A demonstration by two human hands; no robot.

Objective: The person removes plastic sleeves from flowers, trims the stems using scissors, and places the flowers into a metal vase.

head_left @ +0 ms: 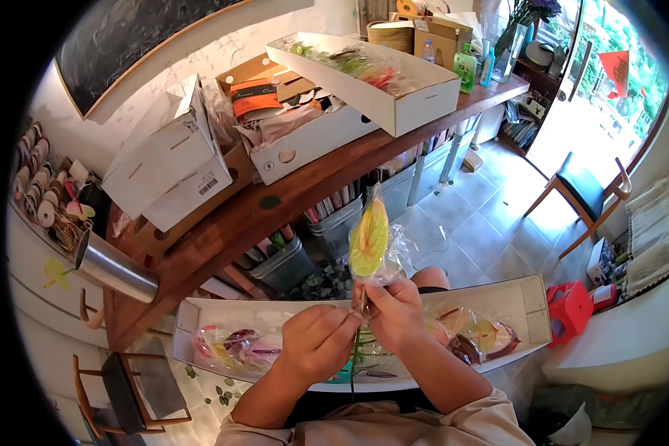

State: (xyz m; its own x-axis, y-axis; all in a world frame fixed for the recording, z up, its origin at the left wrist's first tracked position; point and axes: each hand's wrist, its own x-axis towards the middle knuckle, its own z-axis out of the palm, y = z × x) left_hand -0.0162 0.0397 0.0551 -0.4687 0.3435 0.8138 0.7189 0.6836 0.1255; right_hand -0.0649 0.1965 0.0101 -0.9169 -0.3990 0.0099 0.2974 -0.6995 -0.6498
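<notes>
A yellow-green anthurium (pixel 369 239) in a clear plastic wrapper stands upright before me, its green stem running down between my hands. My right hand (pixel 394 311) is closed round the base of the wrapper, just under the bloom. Fingers pinched together, my left hand (pixel 318 343) grips the stem slightly lower, beside the right. Below both hands lies a long white flower box (pixel 524 316) holding several wrapped flowers, pink and dark red at the left (pixel 238 346), yellow and dark red at the right (pixel 483 334). Scissors (pixel 375 374) seem to lie in the box, partly hidden.
On the wooden table (pixel 297 195) ahead are a white box of wrapped flowers (pixel 424 104), an open carton (pixel 305 149) and a tilted white box (pixel 175 163). A metal vase (pixel 119 267) stands at the table's left end. Chairs (pixel 583 189) and a red stool (pixel 570 308) are around.
</notes>
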